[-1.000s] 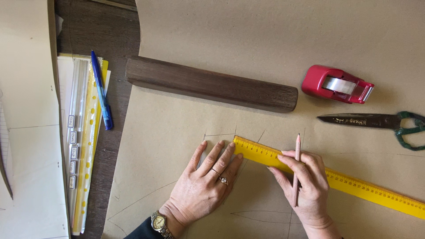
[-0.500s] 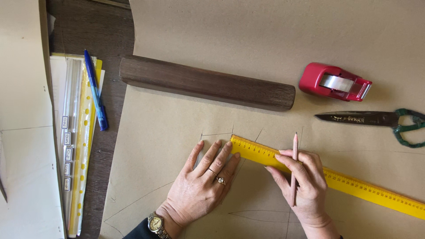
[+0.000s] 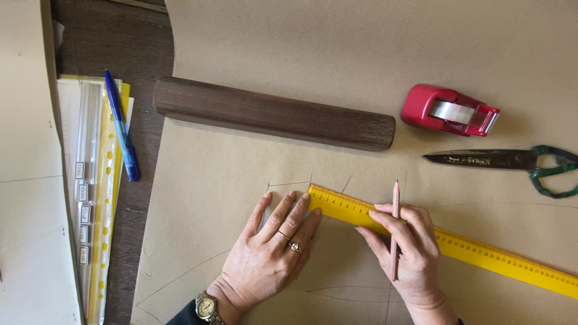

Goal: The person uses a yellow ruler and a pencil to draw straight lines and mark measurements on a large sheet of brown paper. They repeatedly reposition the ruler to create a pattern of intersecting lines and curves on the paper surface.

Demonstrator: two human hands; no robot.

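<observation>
A long yellow ruler (image 3: pixel 481 250) lies slanted on brown pattern paper (image 3: pixel 337 54) marked with pencil lines. My left hand (image 3: pixel 271 253) lies flat on the paper, fingers spread, its fingertips touching the ruler's left end. My right hand (image 3: pixel 406 250) presses down on the ruler and holds a pink pencil (image 3: pixel 395 204) upright between its fingers, tip pointing away from me. A watch sits on my left wrist and a ring on one finger.
A dark wooden bar (image 3: pixel 271 113) lies across the paper above my hands. A red tape dispenser (image 3: pixel 448 109) and green-handled scissors (image 3: pixel 512 161) sit at the right. At the left, a blue pen (image 3: pixel 122 129) rests on clear and yellow rulers (image 3: pixel 96 198) over white sheets.
The view has drifted slightly, so everything sits a little further left. My hands, the ruler and the pencil keep almost the same pose.
</observation>
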